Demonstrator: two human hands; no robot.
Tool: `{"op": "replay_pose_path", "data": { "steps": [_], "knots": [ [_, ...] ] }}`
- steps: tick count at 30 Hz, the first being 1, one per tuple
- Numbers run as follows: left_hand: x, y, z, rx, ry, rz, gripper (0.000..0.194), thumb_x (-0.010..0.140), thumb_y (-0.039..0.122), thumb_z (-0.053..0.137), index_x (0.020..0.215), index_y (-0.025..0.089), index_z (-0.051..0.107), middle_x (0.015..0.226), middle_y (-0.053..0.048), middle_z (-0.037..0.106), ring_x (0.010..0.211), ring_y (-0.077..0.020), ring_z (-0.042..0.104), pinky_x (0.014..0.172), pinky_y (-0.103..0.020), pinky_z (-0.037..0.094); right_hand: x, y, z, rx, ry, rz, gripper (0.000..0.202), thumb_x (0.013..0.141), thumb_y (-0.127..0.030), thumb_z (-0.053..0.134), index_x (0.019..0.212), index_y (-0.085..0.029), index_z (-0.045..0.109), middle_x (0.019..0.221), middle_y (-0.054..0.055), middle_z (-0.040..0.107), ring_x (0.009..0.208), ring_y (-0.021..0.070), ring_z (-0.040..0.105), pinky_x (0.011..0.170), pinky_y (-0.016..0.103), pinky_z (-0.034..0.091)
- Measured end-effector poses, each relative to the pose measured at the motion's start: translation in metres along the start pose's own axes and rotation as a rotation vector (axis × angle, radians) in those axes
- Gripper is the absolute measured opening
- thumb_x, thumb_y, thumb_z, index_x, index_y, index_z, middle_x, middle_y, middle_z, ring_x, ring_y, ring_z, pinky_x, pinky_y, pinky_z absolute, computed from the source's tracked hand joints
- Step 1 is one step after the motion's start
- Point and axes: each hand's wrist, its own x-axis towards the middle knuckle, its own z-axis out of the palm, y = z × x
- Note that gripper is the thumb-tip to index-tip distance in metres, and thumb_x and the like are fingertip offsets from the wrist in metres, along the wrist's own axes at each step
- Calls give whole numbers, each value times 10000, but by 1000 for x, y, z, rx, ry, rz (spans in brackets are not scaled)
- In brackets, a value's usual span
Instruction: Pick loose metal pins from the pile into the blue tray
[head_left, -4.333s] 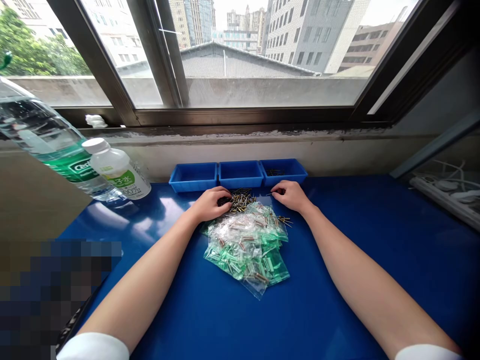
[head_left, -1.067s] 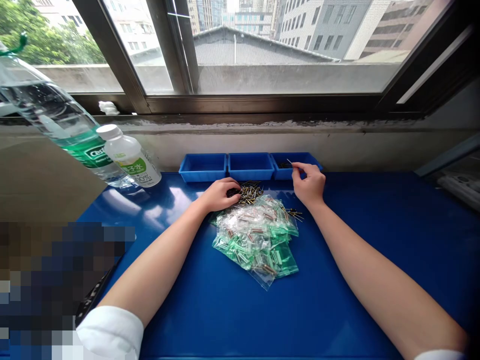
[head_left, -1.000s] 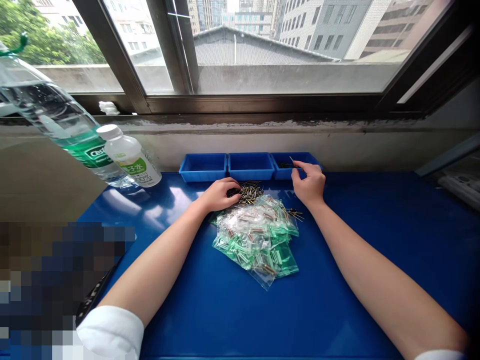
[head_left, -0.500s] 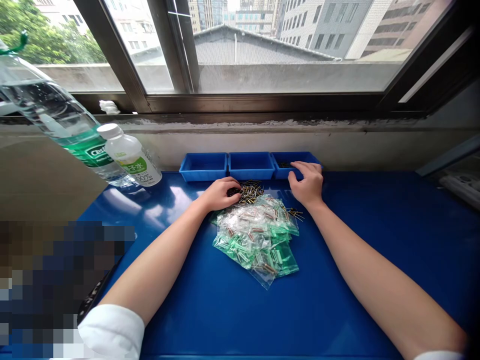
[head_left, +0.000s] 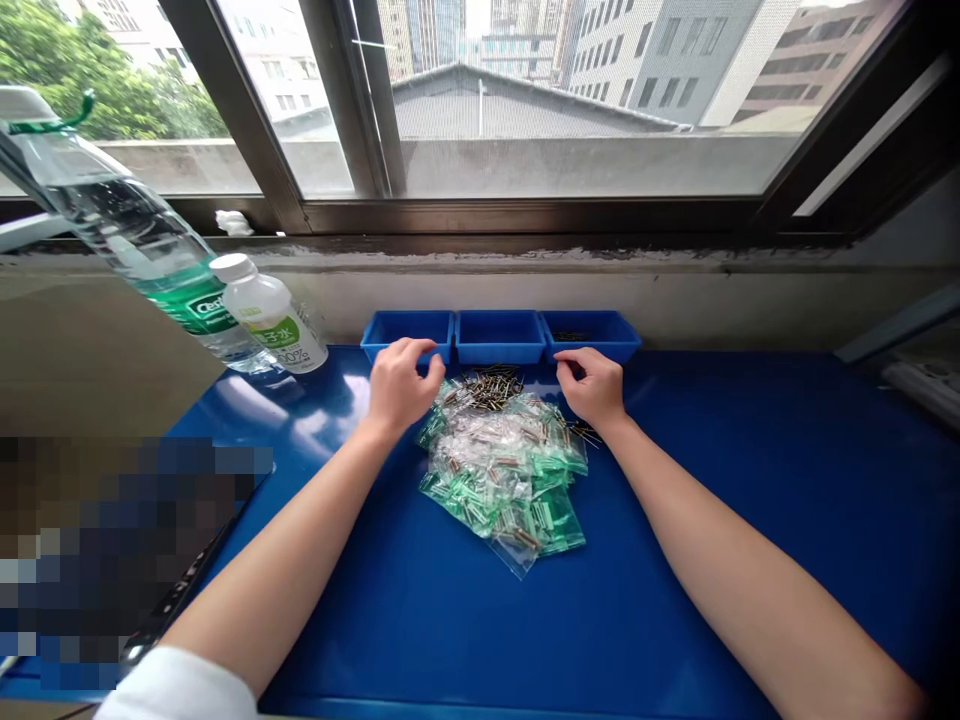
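The small metal pins [head_left: 491, 385] lie heaped on the blue table [head_left: 750, 480] just behind the pile of little plastic bags [head_left: 502, 470], too fine to make out singly, and a blurred patch covers the lower left. The left hand [head_left: 397, 385] hovers beside the pins near the left tray [head_left: 407, 333], fingers curled but parted, holding nothing visible. The right hand [head_left: 592, 385] rests knuckles-up by the right tray [head_left: 592, 333], fingertips tucked under; whether it pinches anything cannot be told.

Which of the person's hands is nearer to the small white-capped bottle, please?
Left. The left hand is just right of the small white-capped bottle; the right hand is farther right, beyond the loose pins.
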Motion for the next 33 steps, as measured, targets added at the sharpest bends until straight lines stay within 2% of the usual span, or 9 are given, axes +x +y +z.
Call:
{"op": "replay_pose_path", "data": {
  "steps": [4, 8, 13, 17, 20, 23, 27, 30, 33],
  "knots": [
    [-23, -1, -45, 411, 53, -458, 503, 809, 437, 503, 1204, 130, 552, 1259, -200, 523, 1226, -380, 440, 1006, -575, 359, 0, -1, 4, 16, -23, -15, 166, 796, -162, 529, 790, -178, 694, 758, 58, 694, 710, 192, 650, 657, 309, 533],
    [-48, -13, -86, 530, 42, -842, 716, 786, 635, 430, 1301, 138, 439, 1425, -246, 298, 1343, -451, 231, 978, -766, 225, -1, -2, 7, 8, -57, -9, 163, 804, -173, 529, 810, -191, 691, 758, 54, 691, 735, 200, 650, 666, 316, 534],
    [-71, -30, -106, 520, -68, -1015, 853, 743, 750, 358, 1369, 172, 340, 1467, -258, 203, 1365, -476, 140, 901, -831, 209, -1, -3, 6, 12, -60, 2, 165, 807, -172, 522, 825, -189, 685, 773, 59, 687, 739, 200, 645, 674, 319, 531],
    [-75, -38, -105, 467, -133, -1066, 852, 742, 759, 343, 1331, 148, 416, 1447, -246, 227, 1348, -475, 186, 944, -714, 345, -1, -5, 5, 29, -64, 21, 171, 811, -173, 517, 862, -188, 680, 828, 67, 686, 722, 190, 636, 667, 316, 529],
    [-69, -37, -102, 400, -133, -985, 780, 771, 694, 387, 1295, 123, 472, 1395, -228, 311, 1308, -448, 320, 1037, -586, 350, -2, -4, 6, 34, -68, 15, 173, 815, -176, 517, 873, -191, 679, 835, 65, 682, 714, 188, 633, 676, 319, 530],
    [-56, -27, -93, 308, -230, -810, 704, 810, 636, 385, 1279, 124, 502, 1333, -219, 403, 1249, -372, 451, 1070, -487, 355, -2, -3, 7, 35, -72, 10, 171, 815, -179, 520, 875, -192, 680, 830, 64, 680, 703, 187, 629, 668, 320, 528],
    [-31, -4, -71, 278, -377, -617, 634, 824, 627, 366, 1171, 141, 581, 1180, -191, 567, 1124, -352, 556, 943, -457, 447, -2, -2, 7, 53, -82, 0, 166, 810, -182, 526, 873, -193, 678, 802, 59, 671, 706, 188, 626, 655, 318, 520],
    [-7, 13, -48, 188, -375, -402, 446, 827, 515, 452, 1010, 157, 646, 996, -129, 679, 958, -285, 627, 820, -361, 479, -3, -2, 7, 90, -118, 17, 148, 807, -207, 543, 865, -193, 678, 763, 50, 663, 690, 187, 618, 635, 314, 506],
    [16, 26, -23, 0, -337, -126, 280, 827, 405, 502, 864, 185, 672, 835, -55, 707, 783, -201, 636, 689, -283, 452, -3, -3, 5, 152, -240, 42, 138, 802, -255, 579, 864, -186, 682, 741, 43, 659, 660, 175, 605, 607, 300, 486]
  ]
}}
